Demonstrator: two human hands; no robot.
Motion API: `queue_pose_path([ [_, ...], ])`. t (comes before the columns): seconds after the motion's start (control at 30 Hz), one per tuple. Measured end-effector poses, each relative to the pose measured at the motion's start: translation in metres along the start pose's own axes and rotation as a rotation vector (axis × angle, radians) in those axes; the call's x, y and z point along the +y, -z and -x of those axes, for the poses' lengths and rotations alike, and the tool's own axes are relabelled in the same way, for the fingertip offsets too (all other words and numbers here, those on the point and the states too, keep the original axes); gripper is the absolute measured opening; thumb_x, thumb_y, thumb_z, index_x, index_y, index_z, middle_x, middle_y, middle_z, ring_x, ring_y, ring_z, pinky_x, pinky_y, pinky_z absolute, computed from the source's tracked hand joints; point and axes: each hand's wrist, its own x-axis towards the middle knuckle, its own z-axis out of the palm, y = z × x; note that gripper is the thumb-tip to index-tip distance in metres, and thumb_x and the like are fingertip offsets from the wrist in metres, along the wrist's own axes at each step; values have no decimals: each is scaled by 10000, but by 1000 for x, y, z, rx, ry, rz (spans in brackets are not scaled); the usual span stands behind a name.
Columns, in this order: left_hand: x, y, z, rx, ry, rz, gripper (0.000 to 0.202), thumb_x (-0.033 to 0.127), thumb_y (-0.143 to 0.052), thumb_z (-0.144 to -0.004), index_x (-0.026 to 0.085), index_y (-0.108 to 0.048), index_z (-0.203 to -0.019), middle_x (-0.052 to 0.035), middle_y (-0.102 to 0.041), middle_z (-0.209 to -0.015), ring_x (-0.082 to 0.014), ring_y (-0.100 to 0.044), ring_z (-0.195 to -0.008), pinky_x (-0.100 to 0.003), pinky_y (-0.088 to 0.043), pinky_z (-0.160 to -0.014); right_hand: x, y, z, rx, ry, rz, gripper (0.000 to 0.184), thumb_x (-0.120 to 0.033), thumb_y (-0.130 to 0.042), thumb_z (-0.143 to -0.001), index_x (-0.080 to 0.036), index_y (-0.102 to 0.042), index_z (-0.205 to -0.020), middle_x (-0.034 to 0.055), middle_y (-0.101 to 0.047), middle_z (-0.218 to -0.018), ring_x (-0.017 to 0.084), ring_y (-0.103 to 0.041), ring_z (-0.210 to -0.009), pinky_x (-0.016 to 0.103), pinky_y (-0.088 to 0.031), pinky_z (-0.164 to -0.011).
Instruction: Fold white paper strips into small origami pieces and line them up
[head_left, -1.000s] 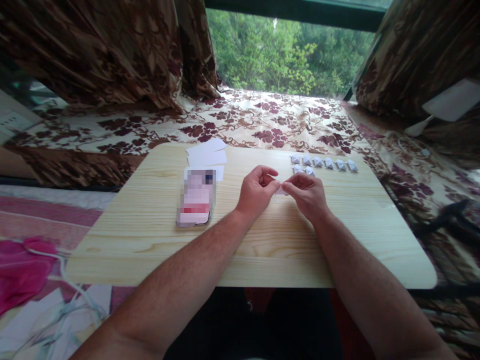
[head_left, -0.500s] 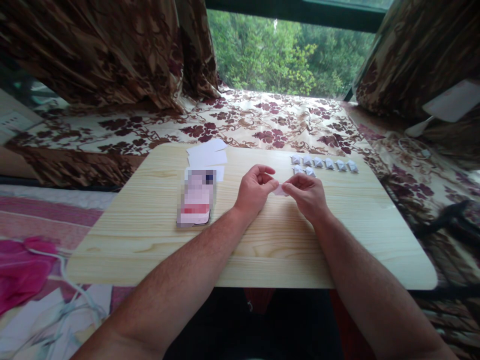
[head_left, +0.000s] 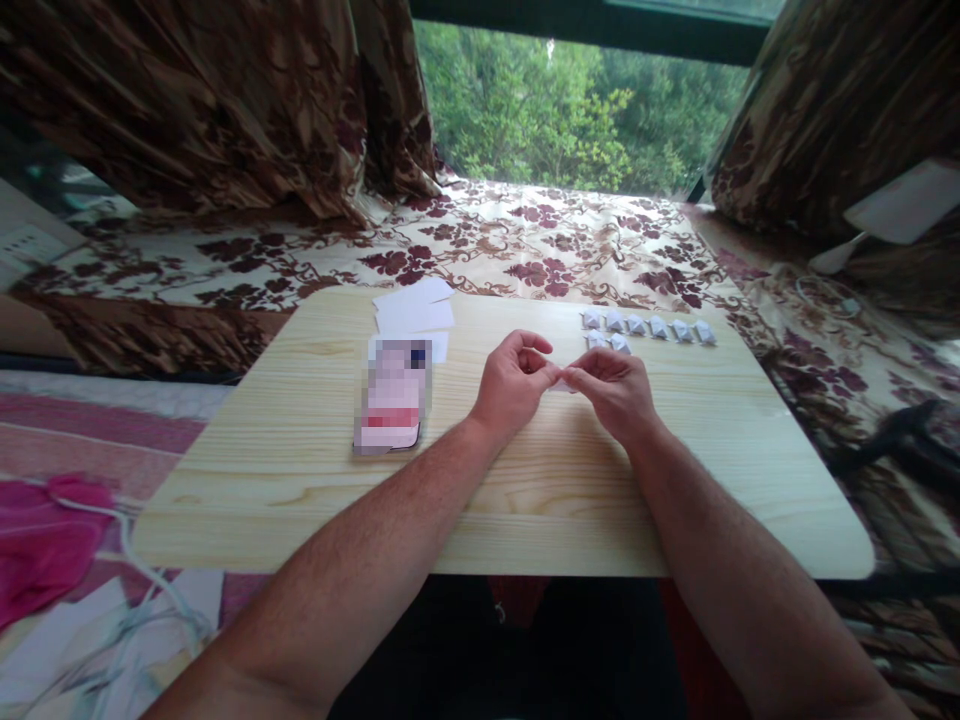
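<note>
Paper (head_left: 562,386) sits pinched — left fingers (head_left: 545,377) and right fingers (head_left: 580,379) both gripping.

Soft daylight from the window (head_left: 577,110), blurred edges

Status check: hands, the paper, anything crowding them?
Left hand and right hand nearly meeting, pinching small white paper. Paper mostly hidden by fingers. Folded white pieces just beyond right hand, nearest row partly covered.

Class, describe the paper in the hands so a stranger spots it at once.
On the pale table before the window, find the left hand and right hand. The small white paper is the one they pinch, unlike the flat sheets and rows of folded pieces.
</note>
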Motion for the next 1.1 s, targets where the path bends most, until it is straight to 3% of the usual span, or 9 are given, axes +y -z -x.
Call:
queue_pose_path([
  [0.2,0,1,-1,44,4,-28,281,153,-735,-677,183,-570,-904,52,-574,-626,-101,-555,-571,-224,-425,-560,-2,-3,-1,31,-56,31,154,-284,-741,-752,-158,-699,-673,0,-650,-576,107,-540,-524,252,-404,-522],
  [0.47,1,-1,1,-2,-4,-34,274,181,-724,-707,175,-583,-942,29,-618,-659,-110,-579,-595,-233,-445,-587,-1,-1,1,49,-23,45,140,-249,-733,-746,-161,-687,-648,-15,-625,-556,95,-505,-507,247,-382,-514],
  [0.7,-1,3,-2,43,35,1,328,184,-760,-679,185,-580,-953,36,-621,-648,-113,-585,-597,-237,-446,-600,2,-1,-2,23,-16,62,134,-291,-739,-760,-168,-710,-715,-5,-656,-607,108,-541,-548,249,-403,-524],
  [0.93,-1,1,-3,-35,155,123,446,231,-789,-672,163,-598,-1070,-28,-701,-811,-137,-638,-718,-268,-492,-671,1,2,-6,153,-32,-27,132,-292,-759,-720,-183,-687,-740,-26,-629,-630,94,-521,-515,242,-420,-488],
  [1.1,-4,0,-3,-35,120,107,380,198,-810,-632,144,-632,-963,-25,-709,-792,-122,-636,-704,-259,-495,-691,3,2,-8,176,-68,-115,192,-290,-792,-683,-188,-646,-755,-38,-619,-614,97,-548,-511,239,-449,-500],
])
